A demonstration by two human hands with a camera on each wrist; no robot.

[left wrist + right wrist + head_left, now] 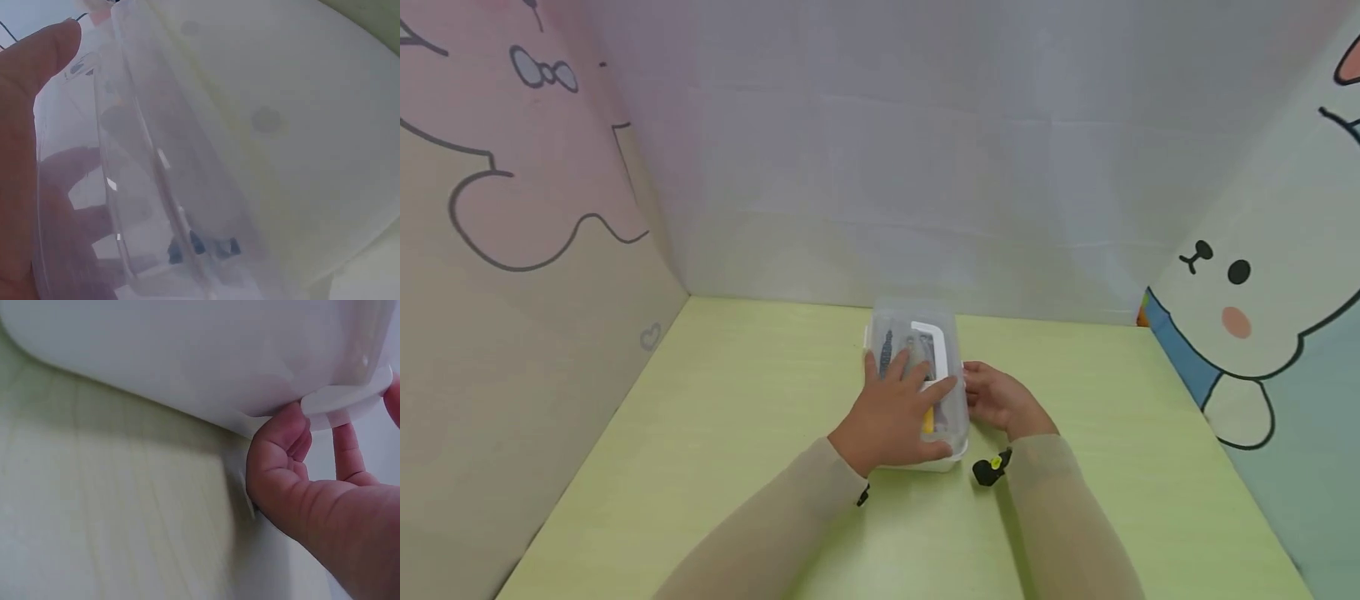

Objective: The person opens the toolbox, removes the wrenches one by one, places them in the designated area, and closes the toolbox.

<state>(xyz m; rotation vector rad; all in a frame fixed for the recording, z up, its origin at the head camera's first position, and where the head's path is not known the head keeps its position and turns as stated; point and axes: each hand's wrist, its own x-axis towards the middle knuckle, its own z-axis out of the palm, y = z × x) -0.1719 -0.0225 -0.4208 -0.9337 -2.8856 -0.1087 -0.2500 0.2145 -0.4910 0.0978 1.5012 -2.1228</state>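
A lidded plastic box with a see-through lid and a white base lies on the table. Through the lid show a dark patterned strip, a white angled piece and something yellow. My left hand rests on the lid, palm down with fingers spread. At the box's right side, my right hand holds a white latch that stands out from the wall, between the thumb and a finger. Some right fingers are partly hidden behind the latch.
The box stands on a pale green table, near a plain whitish back wall. Cartoon-printed panels rise at the left and right. A small black device sits by the right wrist.
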